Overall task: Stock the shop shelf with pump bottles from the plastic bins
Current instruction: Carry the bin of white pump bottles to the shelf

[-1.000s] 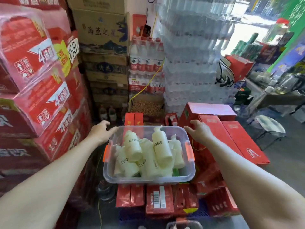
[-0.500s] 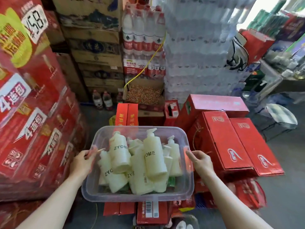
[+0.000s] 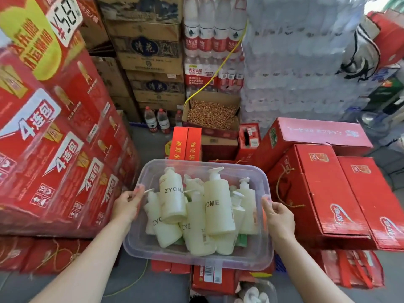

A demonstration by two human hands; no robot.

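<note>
A clear plastic bin sits in the middle of the head view, held between both my hands above red boxes. Inside lie several pale yellow pump bottles marked ZYOME, piled over one another. My left hand grips the bin's left rim, thumb over the edge. On the right rim my right hand grips the same way. No shop shelf is in view.
Red wrapped cartons are stacked high at the left. Red gift boxes lie at the right. Behind stand brown cartons, packs of water bottles and an open box of nuts. Another bin of bottles shows at the bottom edge.
My hands moved from reaching at the bin's far corners to gripping its two side rims. The bin has come closer to me and sits lower in view.
</note>
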